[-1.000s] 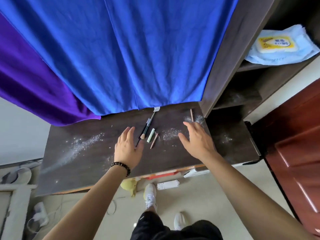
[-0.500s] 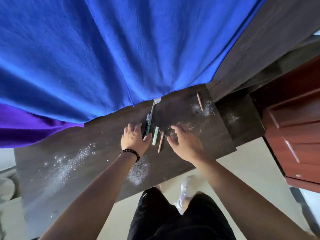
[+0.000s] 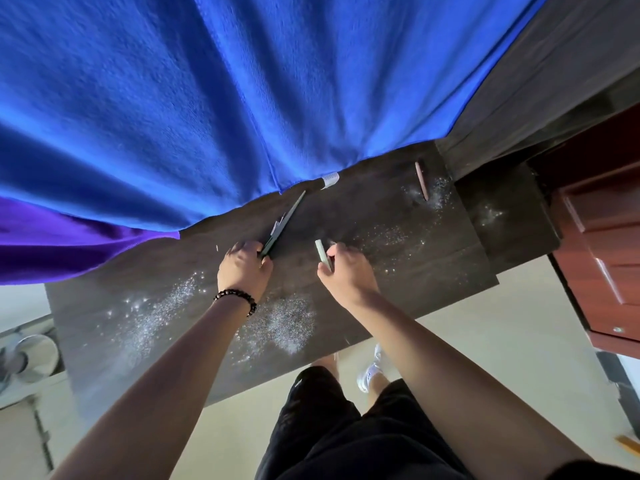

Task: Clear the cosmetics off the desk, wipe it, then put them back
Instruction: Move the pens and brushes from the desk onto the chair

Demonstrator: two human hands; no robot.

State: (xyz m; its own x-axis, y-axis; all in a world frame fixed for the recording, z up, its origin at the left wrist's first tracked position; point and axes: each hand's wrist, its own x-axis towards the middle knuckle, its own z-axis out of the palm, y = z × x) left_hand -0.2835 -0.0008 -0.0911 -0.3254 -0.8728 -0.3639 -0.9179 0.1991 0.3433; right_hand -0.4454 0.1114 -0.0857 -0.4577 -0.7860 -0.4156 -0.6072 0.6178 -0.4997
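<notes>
The dark wooden desk (image 3: 398,271) is dusted with white powder. My left hand (image 3: 244,268), with a bead bracelet on its wrist, is closed around the lower end of a long dark-green makeup brush (image 3: 282,225) that slants up toward the blue cloth. My right hand (image 3: 346,271) grips a pale green cosmetic stick (image 3: 322,252); the small brown pencil that lay beside it is hidden, perhaps under the fingers. Another brown pencil (image 3: 421,180) lies alone at the desk's back right, in a patch of powder.
A blue cloth (image 3: 242,98) and a purple cloth (image 3: 69,244) hang over the back of the desk. A dark shelf unit (image 3: 554,81) stands at the right, a red-brown door (image 3: 606,237) beyond it. My legs and shoes are below the front edge.
Both hands went from lying flat and open on the desk to closing on items: the left on the long brush, the right on the green stick. The camera leaned closer.
</notes>
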